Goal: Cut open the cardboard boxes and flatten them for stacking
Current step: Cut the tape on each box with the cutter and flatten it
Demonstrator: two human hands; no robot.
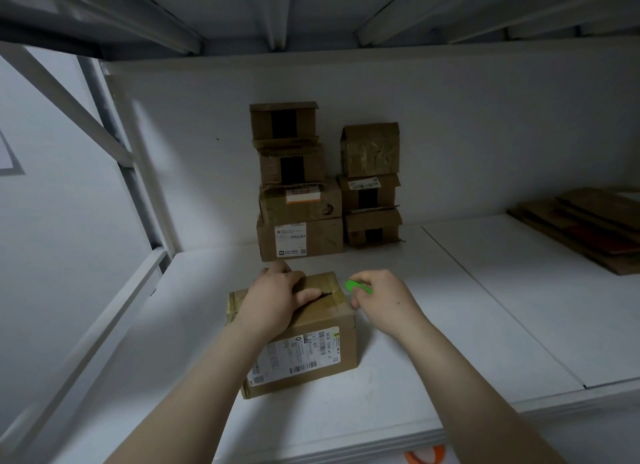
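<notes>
The left hand (277, 299) clamps the taped box (311, 352) to steady it, while the right hand (379, 299) pinches a green cutter (358, 286) just beside its top edge, apparently ready to slice.

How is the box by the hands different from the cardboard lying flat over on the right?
The near box stands full-shaped and taped; the cardboard pile lies flat. The near box sits right in front; the cardboard pile is off at the right edge. The left hand holds the near box and the right hand holds a green cutter beside it; nothing touches the pile. Both are brown cardboard on the white shelf.
</notes>
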